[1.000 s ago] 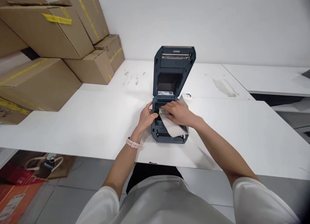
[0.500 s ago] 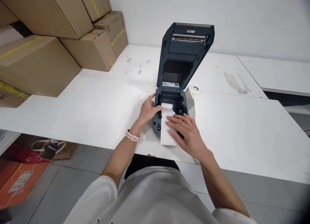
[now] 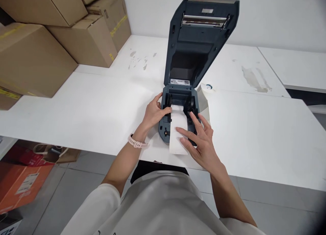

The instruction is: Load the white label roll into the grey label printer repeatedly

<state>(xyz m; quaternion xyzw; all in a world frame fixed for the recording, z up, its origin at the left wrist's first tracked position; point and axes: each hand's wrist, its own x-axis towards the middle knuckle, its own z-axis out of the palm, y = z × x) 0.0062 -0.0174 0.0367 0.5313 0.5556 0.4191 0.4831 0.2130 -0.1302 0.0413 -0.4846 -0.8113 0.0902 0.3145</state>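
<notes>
Plainly, beyond your grips, a white sticker (image 3: 180,82) with a square code sits inside the raised lid (image 3: 198,35), its print too small to read. The printer (image 3: 165,137) stands on the tabletop (image 3: 109,123) between your two grips, its long axis running away from you, hinge at the far end. The paper strip (image 3: 177,133) lies along that axis beside your right fingertips, its loose end past the printer's near edge, towards you. Your left grip (image 3: 153,113) clasps the printer's left side, thumb hooked inward. Your right grip (image 3: 203,143) clasps nothing: fingers fanned, one fingertip and thumb over the strip, forearm angled in from the right.
</notes>
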